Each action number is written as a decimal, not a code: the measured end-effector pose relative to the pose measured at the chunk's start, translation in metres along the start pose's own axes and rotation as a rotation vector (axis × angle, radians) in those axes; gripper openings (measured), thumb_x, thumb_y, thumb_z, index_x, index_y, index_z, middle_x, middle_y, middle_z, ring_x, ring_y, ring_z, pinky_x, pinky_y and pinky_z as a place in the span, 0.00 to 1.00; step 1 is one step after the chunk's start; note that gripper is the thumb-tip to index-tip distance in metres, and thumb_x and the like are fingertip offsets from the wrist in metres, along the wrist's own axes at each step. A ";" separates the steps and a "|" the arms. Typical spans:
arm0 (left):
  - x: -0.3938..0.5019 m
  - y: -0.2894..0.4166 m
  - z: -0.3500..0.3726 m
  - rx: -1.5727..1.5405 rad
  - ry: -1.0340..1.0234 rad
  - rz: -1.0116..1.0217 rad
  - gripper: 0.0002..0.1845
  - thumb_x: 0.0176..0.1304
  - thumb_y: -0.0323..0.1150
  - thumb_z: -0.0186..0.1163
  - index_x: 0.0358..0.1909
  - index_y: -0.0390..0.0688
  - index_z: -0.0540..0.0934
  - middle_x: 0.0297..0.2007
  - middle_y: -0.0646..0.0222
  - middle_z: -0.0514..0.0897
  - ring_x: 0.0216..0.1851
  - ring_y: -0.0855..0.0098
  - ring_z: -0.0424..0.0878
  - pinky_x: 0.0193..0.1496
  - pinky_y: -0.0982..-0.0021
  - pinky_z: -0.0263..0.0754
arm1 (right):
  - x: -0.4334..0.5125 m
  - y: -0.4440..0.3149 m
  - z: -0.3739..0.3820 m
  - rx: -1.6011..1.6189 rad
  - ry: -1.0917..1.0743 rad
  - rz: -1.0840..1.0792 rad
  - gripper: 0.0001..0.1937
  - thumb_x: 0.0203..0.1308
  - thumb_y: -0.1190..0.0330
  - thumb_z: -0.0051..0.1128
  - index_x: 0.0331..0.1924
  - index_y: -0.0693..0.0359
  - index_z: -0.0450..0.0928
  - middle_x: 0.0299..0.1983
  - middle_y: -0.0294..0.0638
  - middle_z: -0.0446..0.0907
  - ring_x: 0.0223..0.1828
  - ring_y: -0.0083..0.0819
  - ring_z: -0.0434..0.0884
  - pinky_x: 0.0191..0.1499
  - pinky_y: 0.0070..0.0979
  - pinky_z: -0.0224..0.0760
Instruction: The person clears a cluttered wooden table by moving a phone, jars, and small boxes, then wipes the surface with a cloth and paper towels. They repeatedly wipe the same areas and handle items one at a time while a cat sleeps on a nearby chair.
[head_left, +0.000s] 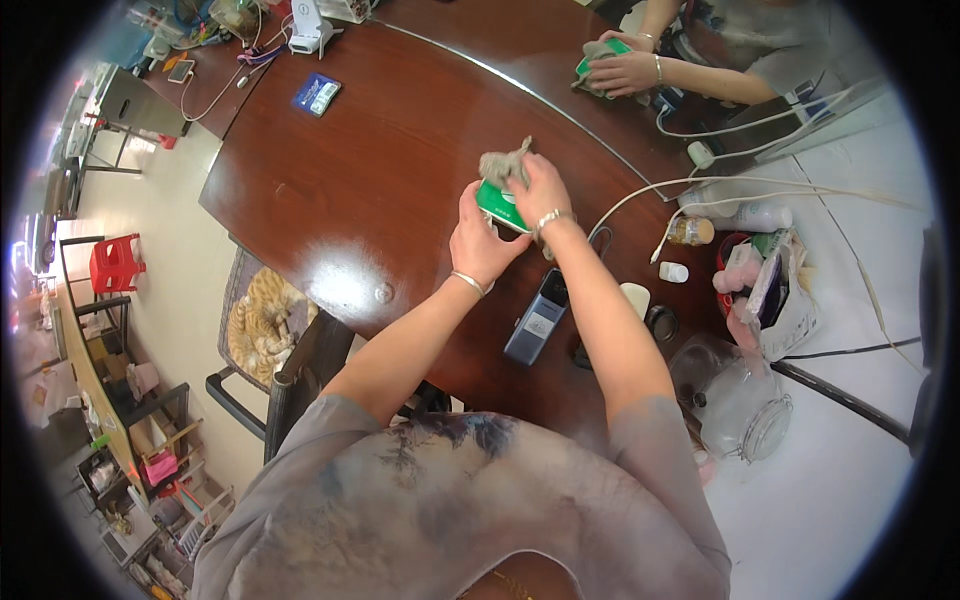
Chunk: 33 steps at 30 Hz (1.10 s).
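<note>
Over the dark wooden desk (360, 165), a flat green box (501, 208) with white markings rests between my two hands. Its left and lower edges are gripped by my left hand (480, 244), fingers spread along the side. My right hand (541, 193) presses a crumpled grey-beige cloth (504, 169) onto the box's top; the cloth hides the far part of it. Below my hands a dark blue-grey phone-like device (537, 319) lies on the desk. A mirror-like panel at the upper right reflects both hands, the box and the cloth.
White cables (675, 182) cross the desk's right side, near a small white bottle (673, 272), a jar with a yellowish lid (691, 231) and a large clear glass jar (739, 401). A blue packet (316, 94) lies farther back. An orange cat (259, 326) lies on a chair at left.
</note>
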<state>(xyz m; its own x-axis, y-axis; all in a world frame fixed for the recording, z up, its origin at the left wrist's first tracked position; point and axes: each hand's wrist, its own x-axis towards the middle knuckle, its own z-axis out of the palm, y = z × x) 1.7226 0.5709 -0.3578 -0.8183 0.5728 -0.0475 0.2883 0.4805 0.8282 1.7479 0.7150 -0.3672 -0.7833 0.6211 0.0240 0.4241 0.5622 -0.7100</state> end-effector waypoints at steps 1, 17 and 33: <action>0.001 0.002 0.000 -0.005 -0.010 -0.027 0.54 0.39 0.43 0.79 0.68 0.42 0.59 0.57 0.53 0.76 0.52 0.50 0.81 0.52 0.56 0.78 | 0.012 -0.006 -0.002 -0.050 -0.038 0.085 0.19 0.58 0.65 0.61 0.53 0.64 0.78 0.55 0.51 0.79 0.61 0.51 0.74 0.62 0.42 0.70; 0.006 0.002 0.001 -0.086 -0.052 -0.063 0.59 0.37 0.42 0.81 0.69 0.43 0.53 0.59 0.55 0.75 0.50 0.50 0.83 0.50 0.55 0.79 | 0.022 -0.005 0.016 -0.172 -0.149 0.065 0.20 0.60 0.67 0.60 0.55 0.65 0.75 0.54 0.53 0.77 0.55 0.55 0.75 0.60 0.44 0.70; 0.001 0.006 -0.097 -0.645 0.111 -0.027 0.55 0.42 0.26 0.79 0.68 0.37 0.51 0.60 0.58 0.69 0.61 0.67 0.72 0.64 0.63 0.71 | 0.057 0.036 0.041 -0.331 0.187 -0.154 0.37 0.63 0.58 0.59 0.71 0.68 0.58 0.71 0.61 0.57 0.73 0.61 0.55 0.75 0.50 0.47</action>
<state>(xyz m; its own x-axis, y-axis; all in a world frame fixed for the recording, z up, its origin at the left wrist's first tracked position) 1.6748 0.5098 -0.2990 -0.8776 0.4774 -0.0431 -0.0607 -0.0215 0.9979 1.7000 0.7477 -0.4202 -0.7660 0.5872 0.2617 0.4554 0.7829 -0.4238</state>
